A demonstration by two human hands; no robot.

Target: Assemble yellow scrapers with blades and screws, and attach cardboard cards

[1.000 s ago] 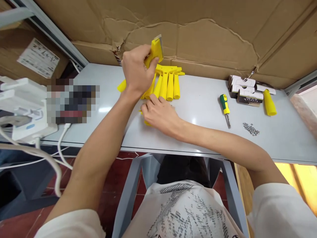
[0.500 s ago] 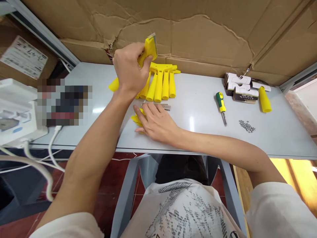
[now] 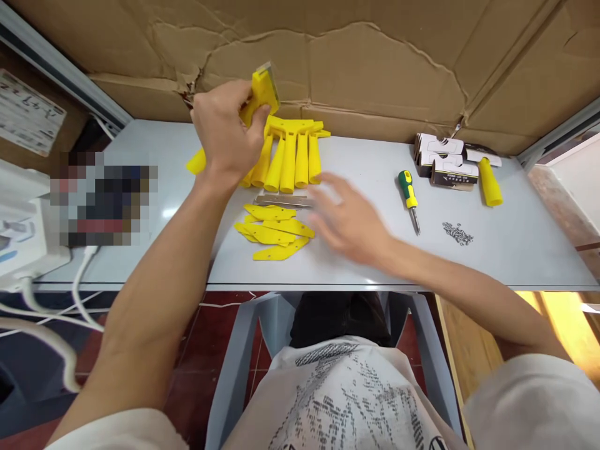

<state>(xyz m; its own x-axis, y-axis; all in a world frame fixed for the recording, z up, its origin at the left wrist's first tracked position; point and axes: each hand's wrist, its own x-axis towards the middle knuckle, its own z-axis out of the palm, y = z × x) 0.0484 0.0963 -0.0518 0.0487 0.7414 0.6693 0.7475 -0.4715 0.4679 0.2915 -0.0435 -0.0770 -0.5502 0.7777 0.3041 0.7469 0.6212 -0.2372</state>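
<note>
Scraper in hand, loose parts waiting

My right hand [image 3: 349, 222] hovered open and empty, blurred, beside the flat yellow plates [image 3: 274, 231] and metal blades [image 3: 284, 201]; beyond, my left hand [image 3: 225, 134] gripped a yellow scraper [image 3: 260, 94], blade apparently fitted, above the row of bare scraper bodies [image 3: 290, 153] left to assemble.

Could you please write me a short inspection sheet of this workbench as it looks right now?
Surface: grey table, glossy.
Job's things: yellow scraper in the left hand; row of yellow scrapers; flat yellow plates; metal blades.
Clutter: screwdriver, small boxes, loose yellow handle, pile of screws.
Grippers: left hand closed on the scraper; right hand open, blurred, above the table.
Cables: white cables at the left edge.
Surroundings: cardboard wall behind.
</note>
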